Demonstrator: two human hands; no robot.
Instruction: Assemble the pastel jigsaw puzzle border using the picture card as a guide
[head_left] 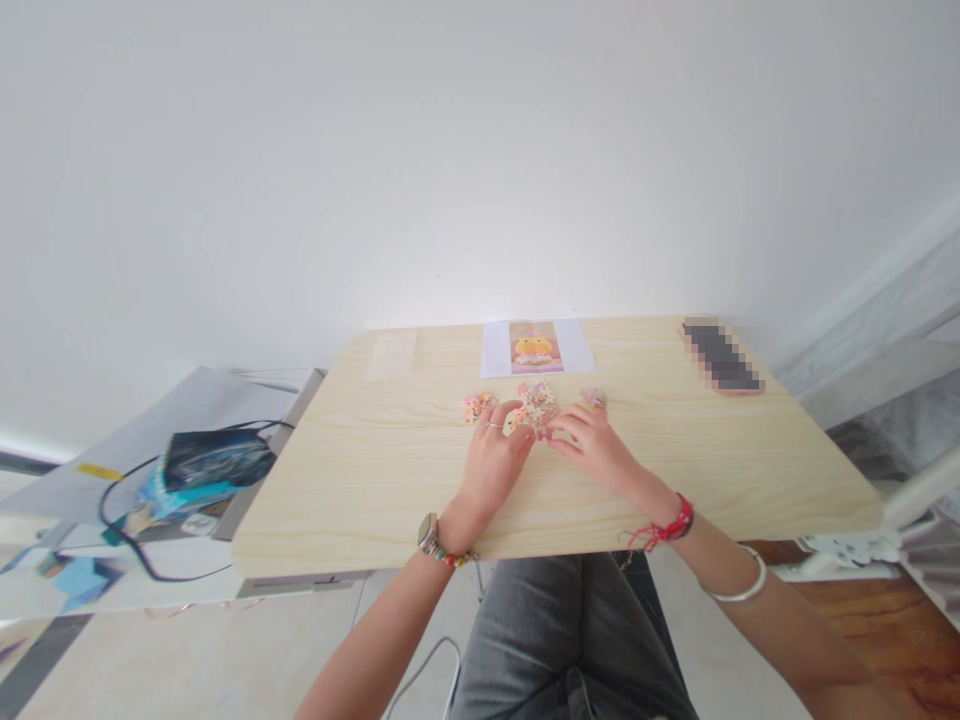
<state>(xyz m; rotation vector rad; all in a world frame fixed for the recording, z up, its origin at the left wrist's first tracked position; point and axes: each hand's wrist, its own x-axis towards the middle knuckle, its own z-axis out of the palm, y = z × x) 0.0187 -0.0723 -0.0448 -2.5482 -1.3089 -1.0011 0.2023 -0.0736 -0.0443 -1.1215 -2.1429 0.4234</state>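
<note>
A small cluster of pastel jigsaw pieces (537, 402) lies in the middle of a light wooden table (375, 470). My left hand (495, 455) and my right hand (592, 440) meet at its near edge, fingertips pinching pieces there. What exactly each finger grips is too small to tell. A loose group of pieces (477, 405) sits just left of my left hand, and another piece (594, 397) lies just beyond my right hand. Behind the cluster lies a reference picture (535, 347) of a yellow cartoon figure on white paper.
A phone (721, 357) lies at the table's far right. A pale paper slip (391, 354) rests at the far left. Left of the table, a lower surface holds a dark bag (214, 458), a black cable (131, 545) and boxes. A white wall rises behind.
</note>
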